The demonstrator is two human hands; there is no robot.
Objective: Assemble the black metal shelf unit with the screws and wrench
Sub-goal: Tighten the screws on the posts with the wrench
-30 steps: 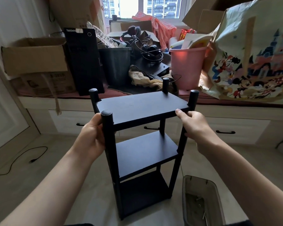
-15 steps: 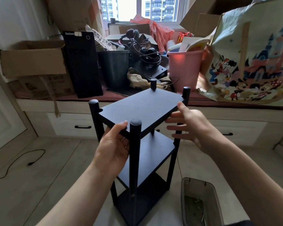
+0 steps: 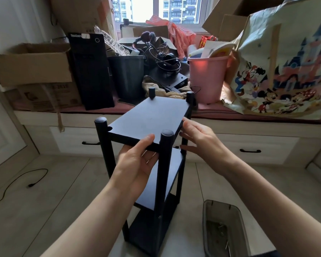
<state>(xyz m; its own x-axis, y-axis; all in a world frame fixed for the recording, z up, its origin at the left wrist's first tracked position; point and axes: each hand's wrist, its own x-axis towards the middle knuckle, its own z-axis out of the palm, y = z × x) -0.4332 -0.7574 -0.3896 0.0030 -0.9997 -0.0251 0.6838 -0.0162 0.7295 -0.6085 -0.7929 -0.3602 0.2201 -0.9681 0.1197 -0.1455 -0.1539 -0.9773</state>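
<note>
- Shelf unit [image 3: 152,117]: black, three tiers, four round posts, standing upright on the tiled floor [image 3: 44,191] right in front of me, turned so one corner post [image 3: 164,173] faces me.
- My left hand [image 3: 135,166]: thumb lies on the top panel's near edge beside that corner post, fingers curl under the panel, so I'm gripping the top shelf edge.
- My right hand [image 3: 198,140]: fingers straight and spread, relaxed. Upper fingertips touch the top panel's right edge; the lower ones reach toward the right post underneath. Nothing held.
- Top panel looks level; the rear posts [image 3: 189,97] poke up just above it, with caps on the post tops.
- Middle and bottom shelves are both visible below, partly hidden by my left forearm.
- Parts tray [image 3: 209,219]: clear grey plastic bin on the floor, to the right of the shelf base. Small metal hardware [image 3: 221,227] lies in the bottom. Screws probably, but too small to tell. Can't make out a wrench.
- Behind the shelf: window bench [image 3: 248,117] with drawers, loaded with cardboard boxes [image 3: 32,64], a black PC tower [image 3: 91,71], a dark bin [image 3: 128,75], a pink bucket [image 3: 206,78] and a cartoon-print bag [image 3: 285,71].
- Black cable [image 3: 17,182] on the floor, far left.
</note>
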